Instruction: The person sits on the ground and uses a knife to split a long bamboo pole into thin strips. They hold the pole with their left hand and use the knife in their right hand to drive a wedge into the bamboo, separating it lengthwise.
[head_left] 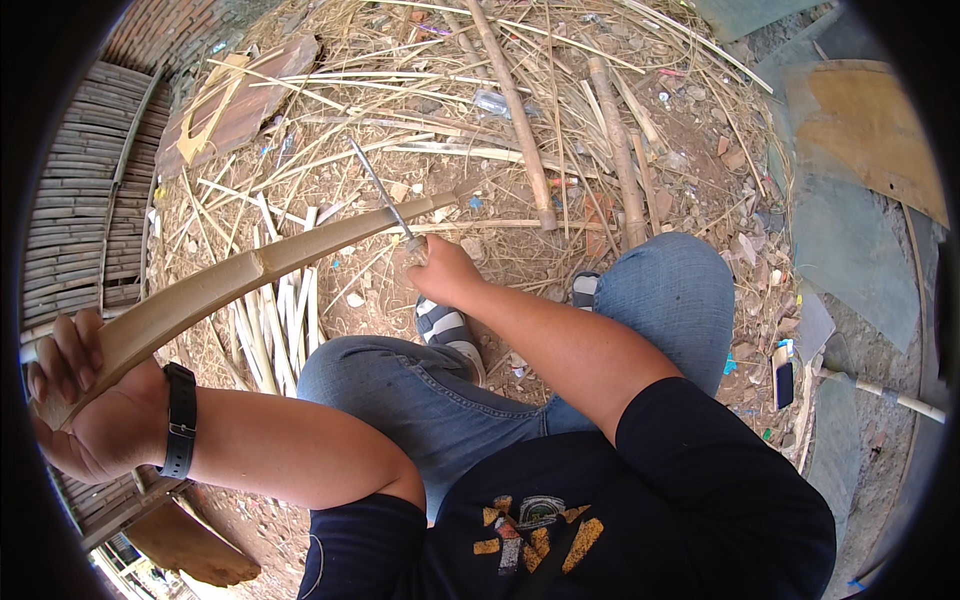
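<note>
A long, split length of bamboo [215, 285], pale inside with a node partway along, slants from the lower left up to the middle. My left hand [100, 410], with a dark watch on its wrist, is closed round the bamboo's near end. Closed on the handle of a long, narrow-bladed knife [380, 188], my right hand [440, 272] is beside the bamboo's far part. The blade points up and left, crossing over the strip. Whether its edge touches the bamboo I cannot tell.
Pale split strips [275, 325] lie in a bundle left of my knees. Bamboo poles [515, 110] and scattered slivers cover the ground ahead. A bamboo-slat wall [75, 200] stands at left. Grey sheets [850, 230] and a phone [783, 377] lie at right.
</note>
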